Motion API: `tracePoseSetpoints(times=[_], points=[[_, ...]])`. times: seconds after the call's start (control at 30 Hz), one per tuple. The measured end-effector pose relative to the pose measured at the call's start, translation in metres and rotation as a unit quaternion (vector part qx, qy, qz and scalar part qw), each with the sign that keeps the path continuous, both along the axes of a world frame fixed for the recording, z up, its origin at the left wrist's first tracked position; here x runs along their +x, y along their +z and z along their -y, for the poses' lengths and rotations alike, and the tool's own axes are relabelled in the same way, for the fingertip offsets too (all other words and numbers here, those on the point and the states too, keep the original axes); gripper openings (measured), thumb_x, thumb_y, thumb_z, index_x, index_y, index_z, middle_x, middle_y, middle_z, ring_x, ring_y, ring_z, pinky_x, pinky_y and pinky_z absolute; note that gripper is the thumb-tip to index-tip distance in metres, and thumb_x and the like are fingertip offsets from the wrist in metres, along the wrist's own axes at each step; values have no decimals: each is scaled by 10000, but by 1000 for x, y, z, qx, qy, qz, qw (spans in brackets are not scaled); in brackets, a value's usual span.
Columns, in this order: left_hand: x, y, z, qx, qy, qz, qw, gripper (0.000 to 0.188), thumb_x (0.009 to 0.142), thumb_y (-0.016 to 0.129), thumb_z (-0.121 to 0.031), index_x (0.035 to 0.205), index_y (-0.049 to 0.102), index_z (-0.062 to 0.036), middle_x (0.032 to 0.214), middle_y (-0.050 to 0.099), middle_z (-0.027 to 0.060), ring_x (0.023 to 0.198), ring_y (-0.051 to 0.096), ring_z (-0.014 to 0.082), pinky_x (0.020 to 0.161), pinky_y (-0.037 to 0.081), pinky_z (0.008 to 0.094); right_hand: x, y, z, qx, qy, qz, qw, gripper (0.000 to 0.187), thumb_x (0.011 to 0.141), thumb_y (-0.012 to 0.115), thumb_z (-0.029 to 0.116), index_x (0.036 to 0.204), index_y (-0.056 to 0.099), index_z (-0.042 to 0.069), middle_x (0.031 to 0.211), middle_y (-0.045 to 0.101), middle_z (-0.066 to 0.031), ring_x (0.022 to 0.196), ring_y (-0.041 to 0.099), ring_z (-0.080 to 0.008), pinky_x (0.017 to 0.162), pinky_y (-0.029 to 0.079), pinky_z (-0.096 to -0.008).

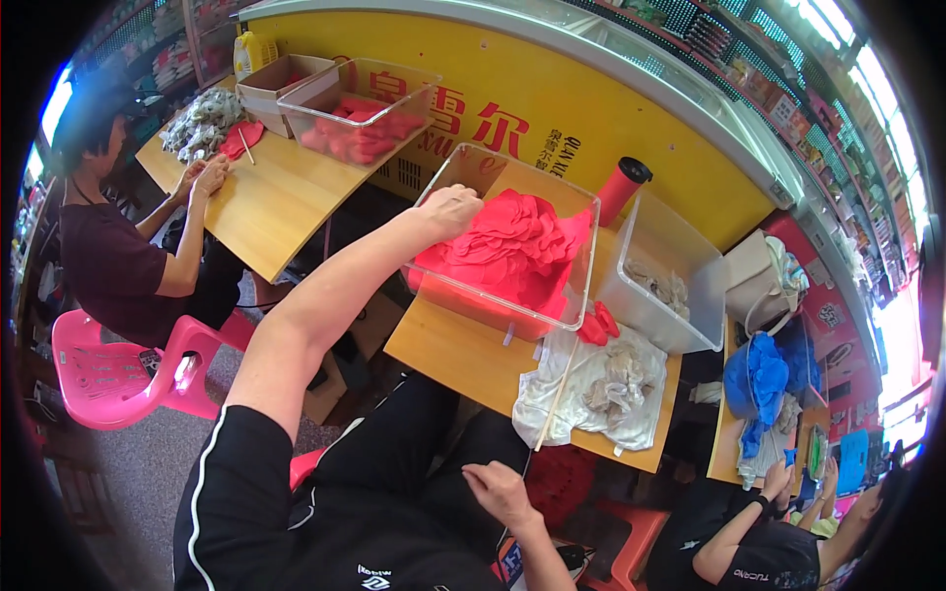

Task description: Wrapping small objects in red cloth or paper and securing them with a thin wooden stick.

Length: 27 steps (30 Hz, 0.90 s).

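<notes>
A clear plastic bin [581, 256] on the table in front of me holds a heap of red cut pieces [512, 236] that look like thin cloth. My left hand [451, 209] is over the bin's left side, beside the heap. Its fingers are curled closed, and what they hold, if anything, is hidden. Low over my lap, apart from the table, my right hand [500, 492] has its fingers curled in with nothing visible in them. A thin wooden stick [559, 389] lies across a white cloth [542, 394] to the right, near a small red piece [597, 323].
Crumpled beige fabric [618, 382] rests on the white cloth. A second clear bin [695, 320] and a red cylinder [621, 187] stand behind it. People work at side tables, left with a bin of red pieces [360, 128], right near blue fabric [759, 374]. A yellow freezer [670, 138] borders the back.
</notes>
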State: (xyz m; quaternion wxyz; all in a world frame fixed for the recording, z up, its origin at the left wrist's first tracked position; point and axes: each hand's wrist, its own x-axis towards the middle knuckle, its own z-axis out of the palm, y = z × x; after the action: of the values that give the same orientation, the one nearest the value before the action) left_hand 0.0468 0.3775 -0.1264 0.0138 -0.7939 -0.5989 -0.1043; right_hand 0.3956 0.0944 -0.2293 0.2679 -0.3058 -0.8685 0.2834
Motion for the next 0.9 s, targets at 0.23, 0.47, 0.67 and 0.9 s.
tracePoseSetpoints(times=[0.23,0.47,0.67,0.9], points=[[36,-28,-38,-183,77,53,979,464,845,642,-398,1100,626,-10,1139,621,197,1060,593,363,882,493,447,5,10,7,8,-46,-15,999,122,763,723,67,871,667,68,648,576,-70,589,580,-214,540,478,-322],[28,-17,-28,-126,48,106,985,298,861,625,-310,886,669,-16,958,657,205,968,620,353,816,497,441,3,21,-1,16,-57,-31,998,120,763,718,52,870,666,59,672,607,-58,597,588,-199,544,481,-316],[24,33,27,33,-3,277,960,257,878,585,-212,967,652,18,876,661,200,870,635,335,750,483,400,0,47,-8,20,-78,-41,996,116,758,719,45,863,672,59,687,612,-76,601,589,-219,548,479,-321],[72,64,159,-335,-87,575,741,146,865,637,-140,926,669,-11,850,636,-42,769,561,26,707,457,207,6,95,-28,-167,-289,-231,914,186,891,629,116,1037,657,4,919,670,-60,749,578,-90,683,459,-241]])
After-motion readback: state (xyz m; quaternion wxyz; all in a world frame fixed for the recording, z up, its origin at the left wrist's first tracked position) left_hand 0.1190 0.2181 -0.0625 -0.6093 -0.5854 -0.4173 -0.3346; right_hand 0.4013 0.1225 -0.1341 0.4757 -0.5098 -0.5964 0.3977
